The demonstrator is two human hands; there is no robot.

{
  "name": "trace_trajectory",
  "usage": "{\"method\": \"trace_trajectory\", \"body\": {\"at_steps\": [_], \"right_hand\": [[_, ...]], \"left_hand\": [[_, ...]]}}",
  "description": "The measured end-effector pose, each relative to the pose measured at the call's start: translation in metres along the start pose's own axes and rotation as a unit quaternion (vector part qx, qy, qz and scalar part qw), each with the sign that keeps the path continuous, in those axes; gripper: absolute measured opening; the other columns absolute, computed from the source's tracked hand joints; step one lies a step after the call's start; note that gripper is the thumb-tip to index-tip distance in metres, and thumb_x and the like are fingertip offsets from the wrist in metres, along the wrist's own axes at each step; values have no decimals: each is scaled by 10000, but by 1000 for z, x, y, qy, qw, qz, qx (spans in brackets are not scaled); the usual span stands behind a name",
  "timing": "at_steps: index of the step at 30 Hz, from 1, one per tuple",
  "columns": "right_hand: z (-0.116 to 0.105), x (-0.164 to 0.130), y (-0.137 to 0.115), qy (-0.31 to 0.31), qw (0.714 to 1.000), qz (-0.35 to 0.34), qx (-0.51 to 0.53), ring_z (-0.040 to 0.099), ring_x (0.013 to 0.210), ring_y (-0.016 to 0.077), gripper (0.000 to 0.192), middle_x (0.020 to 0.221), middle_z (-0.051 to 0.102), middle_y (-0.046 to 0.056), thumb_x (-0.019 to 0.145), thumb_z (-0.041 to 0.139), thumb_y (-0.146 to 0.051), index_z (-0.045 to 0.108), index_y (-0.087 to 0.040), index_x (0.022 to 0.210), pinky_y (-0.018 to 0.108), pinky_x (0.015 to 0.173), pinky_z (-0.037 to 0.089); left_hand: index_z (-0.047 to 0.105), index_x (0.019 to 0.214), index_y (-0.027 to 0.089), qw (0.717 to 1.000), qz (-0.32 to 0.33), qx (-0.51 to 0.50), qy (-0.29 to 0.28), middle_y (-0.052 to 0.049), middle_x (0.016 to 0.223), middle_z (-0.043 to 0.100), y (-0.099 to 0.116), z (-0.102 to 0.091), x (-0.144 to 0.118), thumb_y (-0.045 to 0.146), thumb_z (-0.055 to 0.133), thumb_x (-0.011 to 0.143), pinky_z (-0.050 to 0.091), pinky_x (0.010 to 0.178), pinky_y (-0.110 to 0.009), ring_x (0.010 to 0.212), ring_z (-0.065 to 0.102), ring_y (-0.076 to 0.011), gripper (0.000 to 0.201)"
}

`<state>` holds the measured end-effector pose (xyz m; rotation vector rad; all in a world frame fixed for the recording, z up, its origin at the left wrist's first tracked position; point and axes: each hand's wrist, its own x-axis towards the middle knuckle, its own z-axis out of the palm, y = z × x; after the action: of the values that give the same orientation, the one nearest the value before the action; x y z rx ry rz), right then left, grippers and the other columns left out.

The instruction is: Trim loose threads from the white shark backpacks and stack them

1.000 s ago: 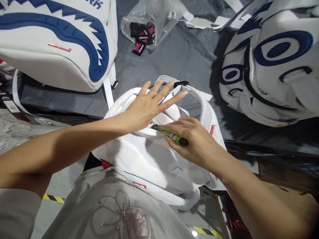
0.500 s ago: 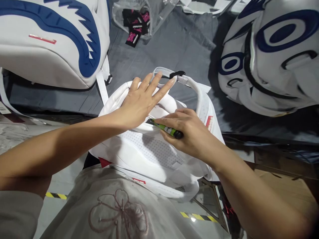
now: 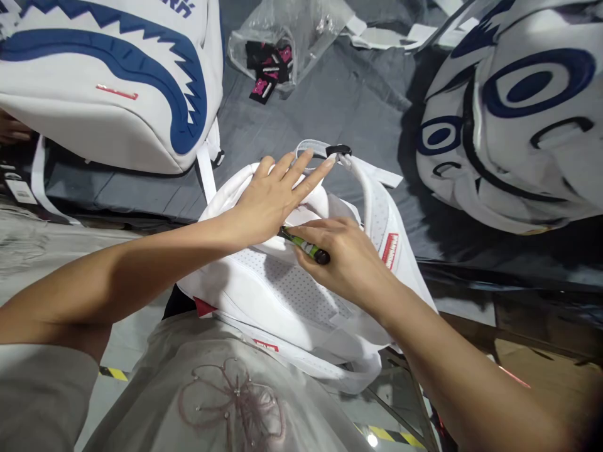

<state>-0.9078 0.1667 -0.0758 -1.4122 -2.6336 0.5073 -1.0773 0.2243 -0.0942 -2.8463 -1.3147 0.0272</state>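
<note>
**Pen on the white bag**

Left hand (image 3: 268, 201) lies flat, fingers spread, pressing the top of the white bag (image 3: 282, 295) at the near edge of the bench (image 3: 339, 107). Right hand (image 3: 342, 260) is clamped on a green pen (image 3: 304, 246), tip down at the seam just below the left palm. The pen's long axis runs from near right to far left, black end toward the right wrist, tip toward the left hand. Risk here, as I judge it: the soft fabric could shift under the palm and the tip stray across clean white mesh, or jab the left hand, they are that close. Shark bag (image 3: 108, 81) sits far left, eye-print bag (image 3: 518, 119) far right.
</note>
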Motion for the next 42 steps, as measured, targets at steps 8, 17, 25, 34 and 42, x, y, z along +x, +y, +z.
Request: {"method": "trace_trajectory", "body": {"at_steps": [8, 17, 25, 34, 42], "right_hand": [[17, -6, -3, 77, 994, -17, 72, 718, 927, 247, 280, 1027, 769, 82, 915, 589, -223, 732, -180, 1151, 396, 836, 480], [38, 5, -7, 123, 978, -23, 167, 713, 947, 265, 306, 1040, 764, 108, 925, 581, -232, 725, -167, 1187, 429, 896, 502], [28, 3, -6, 108, 977, -37, 180, 710, 911, 246, 256, 997, 766, 91, 915, 592, -221, 748, -160, 1109, 421, 891, 495], [35, 8, -14, 131, 978, -26, 162, 694, 928, 224, 272, 1050, 748, 86, 911, 607, -232, 747, -196, 1141, 385, 860, 498], [38, 16, -26, 149, 981, -11, 120, 704, 935, 242, 245, 1004, 765, 98, 918, 572, -233, 745, -175, 1081, 402, 835, 447]], "left_hand": [[-75, 1611, 258, 992, -63, 31, -102, -179, 1685, -76, -19, -22, -24, 342, 874, 689, 326, 1093, -678, 1517, 86, -471, 1325], [-40, 1615, 276, 986, -87, 107, -94, -190, 1687, -17, -18, -18, -29, 228, 785, 780, 560, 861, -520, 1356, 377, -445, 1175], [-82, 1605, 301, 989, -30, 77, -120, -186, 1686, 34, -37, -22, -29, 76, 604, 826, 534, 902, -442, 1294, 452, -362, 1062], [-29, 1608, 216, 997, -25, 5, -77, -235, 1672, -69, -47, -20, -38, 97, 691, 758, 431, 1075, -481, 1461, 293, -390, 1120], [46, 1608, 199, 998, -45, -26, -38, -230, 1676, 9, -43, -16, -43, 43, 609, 779, 461, 1040, -461, 1446, 329, -380, 1014]]}}
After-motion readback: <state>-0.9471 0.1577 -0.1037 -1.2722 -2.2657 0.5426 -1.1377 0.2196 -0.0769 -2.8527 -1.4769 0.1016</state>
